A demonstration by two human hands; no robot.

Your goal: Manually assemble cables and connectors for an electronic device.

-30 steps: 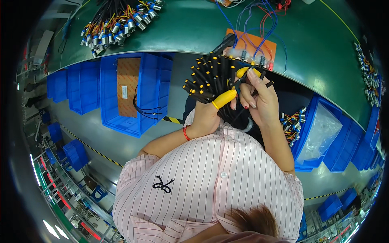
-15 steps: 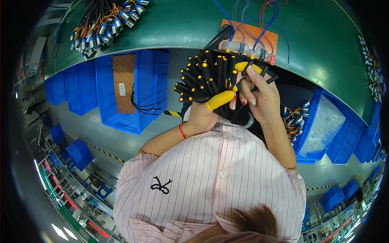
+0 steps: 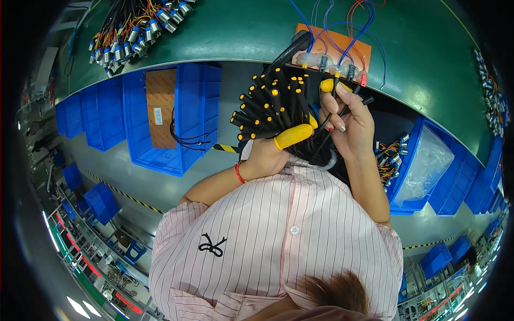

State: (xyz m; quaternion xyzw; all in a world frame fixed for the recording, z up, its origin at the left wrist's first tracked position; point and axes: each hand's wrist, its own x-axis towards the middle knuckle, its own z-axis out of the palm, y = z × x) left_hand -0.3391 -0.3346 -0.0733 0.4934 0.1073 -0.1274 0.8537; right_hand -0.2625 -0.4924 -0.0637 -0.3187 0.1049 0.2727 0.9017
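A thick bundle of black cables point(image 3: 257, 115) with yellow-tipped ends fans out in front of my chest. My left hand point(image 3: 267, 158), wearing a yellow finger cot on its thumb, is closed around the bundle's right side. My right hand point(image 3: 354, 128) pinches one thin black cable point(image 3: 335, 88) between thumb and yellow-cotted finger. That cable's upper end is right at a yellow plug point(image 3: 337, 74) on the table's edge; whether it sits inside I cannot tell. Beside it are dark plugs and a red one point(image 3: 363, 79), set in clear glue before an orange board point(image 3: 334, 43).
Blue and red wires point(image 3: 356, 32) run from the plugs across the green table point(image 3: 235, 37). Many metal connectors with coloured wires point(image 3: 134, 40) lie at the far left, more point(image 3: 393, 158) beside my right forearm. Blue bins point(image 3: 201, 117) stand below the table; one holds a clear plastic bag point(image 3: 426, 166).
My right hand has drawn slightly away from the bundle, and the pinched cable now stands more upright at the yellow plug. My left hand keeps its hold. The view has shifted a little.
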